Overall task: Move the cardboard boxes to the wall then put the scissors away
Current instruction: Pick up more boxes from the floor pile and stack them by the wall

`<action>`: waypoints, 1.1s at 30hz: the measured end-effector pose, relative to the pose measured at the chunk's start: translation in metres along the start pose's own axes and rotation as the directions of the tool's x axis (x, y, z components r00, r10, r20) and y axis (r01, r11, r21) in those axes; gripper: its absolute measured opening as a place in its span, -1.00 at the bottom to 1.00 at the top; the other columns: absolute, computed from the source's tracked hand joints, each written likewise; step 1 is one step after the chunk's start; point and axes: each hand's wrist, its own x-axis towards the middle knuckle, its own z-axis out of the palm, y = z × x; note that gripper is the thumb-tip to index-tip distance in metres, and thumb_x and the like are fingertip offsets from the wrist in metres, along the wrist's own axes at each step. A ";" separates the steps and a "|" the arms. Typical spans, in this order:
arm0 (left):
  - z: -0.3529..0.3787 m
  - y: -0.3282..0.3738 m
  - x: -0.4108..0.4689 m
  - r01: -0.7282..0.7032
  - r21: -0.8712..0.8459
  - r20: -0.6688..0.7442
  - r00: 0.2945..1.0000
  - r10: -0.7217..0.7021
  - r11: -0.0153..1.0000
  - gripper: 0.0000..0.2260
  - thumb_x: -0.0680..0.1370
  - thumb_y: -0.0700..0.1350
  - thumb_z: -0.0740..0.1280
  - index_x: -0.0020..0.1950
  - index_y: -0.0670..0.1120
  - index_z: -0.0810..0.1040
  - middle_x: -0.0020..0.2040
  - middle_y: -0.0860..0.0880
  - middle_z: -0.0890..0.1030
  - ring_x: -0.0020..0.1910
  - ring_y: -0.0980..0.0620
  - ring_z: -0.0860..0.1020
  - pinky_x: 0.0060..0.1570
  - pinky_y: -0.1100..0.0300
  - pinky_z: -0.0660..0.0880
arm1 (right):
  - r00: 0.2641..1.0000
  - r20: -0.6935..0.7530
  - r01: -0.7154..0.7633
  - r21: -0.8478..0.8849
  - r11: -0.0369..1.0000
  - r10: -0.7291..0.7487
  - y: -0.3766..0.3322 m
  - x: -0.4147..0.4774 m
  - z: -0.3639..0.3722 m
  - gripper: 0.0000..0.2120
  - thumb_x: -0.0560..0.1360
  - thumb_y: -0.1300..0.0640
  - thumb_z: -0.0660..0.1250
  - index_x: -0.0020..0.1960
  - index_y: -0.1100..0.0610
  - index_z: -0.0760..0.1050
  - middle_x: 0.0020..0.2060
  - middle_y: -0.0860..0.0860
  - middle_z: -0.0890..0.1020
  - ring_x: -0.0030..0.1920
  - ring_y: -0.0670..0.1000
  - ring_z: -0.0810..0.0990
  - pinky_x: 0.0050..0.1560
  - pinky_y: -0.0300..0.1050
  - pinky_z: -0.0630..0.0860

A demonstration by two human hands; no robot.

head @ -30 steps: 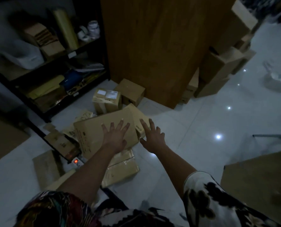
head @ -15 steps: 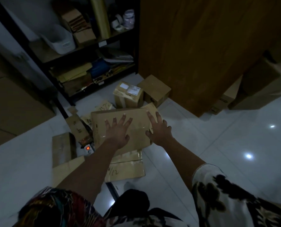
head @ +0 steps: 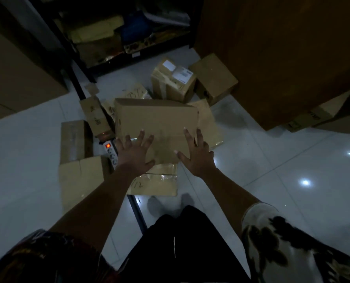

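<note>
1. Looking at a big cardboard box [head: 155, 117] on the floor [head: 272, 170], dead ahead of both hands and stretching away past the fingertips. Long side running crossways, from one hand over to the other.
2. Got the left hand [head: 134, 154] splayed wide and straight, pressed flat on the near part of the top face, toward the box's left end. Not wrapped round anything.
3. Same deal with the right hand [head: 196, 158]: spread flat at the near right corner, fingertips on top, heel seemingly hanging off the edge. Gripping nothing.
4. No clear winner on nearness, then. One hand per end, with the bulk of the box between and beyond them. Reads like a two-handed job: either shove forward or slide out to the short ends and lift.
5. Just past the box's far edge, beyond the right hand's fingertips: a labelled box [head: 173, 82] and a plain box [head: 213, 80], side by side. Probably in the way of a straight push.
6. Right beside the left hand's outer edge: a power strip [head: 110, 152] with a lit red switch, down on the floor. Worth not dragging cardboard over that.
7. Below both wrists: flattened cardboard [head: 155, 182] poking out from under the big box.
8. Can't spot any scissors. Too dim to make out much on the shelf [head: 119, 37] up beyond the left hand.
</note>
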 end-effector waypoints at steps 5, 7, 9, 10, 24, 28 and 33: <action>0.055 0.002 0.013 0.116 -0.199 0.047 0.993 -0.109 0.973 -0.17 0.48 0.33 0.25 0.57 0.16 -0.17 0.60 -0.02 -0.18 0.51 -0.39 -0.05 0.39 -0.39 -0.09 | 0.994 0.104 -0.019 0.025 1.000 0.016 0.026 0.027 0.036 -0.22 0.48 -0.44 0.08 0.55 -0.25 -0.21 0.58 0.04 -0.13 0.51 0.33 0.09 0.30 0.46 0.25; 0.082 0.002 0.014 0.094 -0.174 0.048 0.995 -0.087 0.980 -0.14 0.46 0.37 0.23 0.56 0.16 -0.21 0.59 -0.02 -0.20 0.50 -0.42 -0.06 0.37 -0.43 -0.08 | 0.993 0.111 -0.043 0.012 0.999 0.042 0.040 0.035 0.050 -0.22 0.48 -0.44 0.07 0.55 -0.26 -0.21 0.58 0.02 -0.13 0.50 0.31 0.11 0.30 0.43 0.25; 0.101 -0.003 0.020 0.087 -0.123 0.065 0.995 -0.080 0.989 -0.12 0.47 0.38 0.21 0.52 0.17 -0.31 0.58 -0.01 -0.25 0.50 -0.42 -0.08 0.38 -0.44 -0.08 | 0.990 0.115 -0.085 0.035 0.996 0.081 0.051 0.044 0.063 -0.23 0.48 -0.45 0.05 0.55 -0.26 -0.19 0.58 0.01 -0.12 0.50 0.31 0.13 0.32 0.42 0.25; 0.110 -0.008 0.026 0.092 -0.111 0.055 0.995 -0.086 0.990 -0.12 0.47 0.38 0.21 0.50 0.17 -0.35 0.57 -0.01 -0.28 0.50 -0.42 -0.08 0.37 -0.45 -0.08 | 0.988 0.116 -0.108 0.056 0.993 0.101 0.057 0.050 0.072 -0.23 0.47 -0.46 0.03 0.55 -0.26 -0.19 0.59 0.00 -0.12 0.50 0.32 0.13 0.32 0.42 0.25; 0.202 -0.056 0.108 0.099 0.001 -0.230 0.968 -0.096 0.995 -0.12 0.30 0.49 0.02 0.56 0.20 -0.08 0.59 -0.05 -0.11 0.46 -0.51 -0.04 0.17 -0.65 -0.04 | 0.991 0.120 -0.062 0.007 0.998 0.061 0.121 0.145 0.185 -0.19 0.47 -0.42 0.11 0.56 -0.23 -0.22 0.57 0.05 -0.22 0.55 0.25 -0.07 0.29 0.43 0.28; 0.214 -0.058 0.123 0.175 -0.029 -0.267 0.947 -0.176 0.984 -0.09 0.34 0.46 0.22 0.56 0.22 -0.12 0.59 -0.01 -0.22 0.48 -0.46 -0.12 0.19 -0.63 -0.03 | 0.996 0.072 -0.046 0.013 0.999 0.045 0.136 0.174 0.198 -0.17 0.46 -0.42 0.14 0.57 -0.21 -0.19 0.58 0.09 -0.15 0.53 0.31 0.00 0.28 0.45 0.30; 0.219 -0.055 0.138 0.173 -0.037 -0.307 0.935 -0.176 0.984 -0.13 0.32 0.47 0.10 0.57 0.23 -0.05 0.60 -0.05 -0.17 0.47 -0.49 -0.06 0.22 -0.60 -0.01 | 0.998 -0.034 -0.041 0.120 0.992 0.046 0.150 0.202 0.215 -0.13 0.47 -0.43 0.14 0.59 -0.10 -0.16 0.56 0.22 -0.12 0.48 0.39 0.13 0.35 0.39 0.28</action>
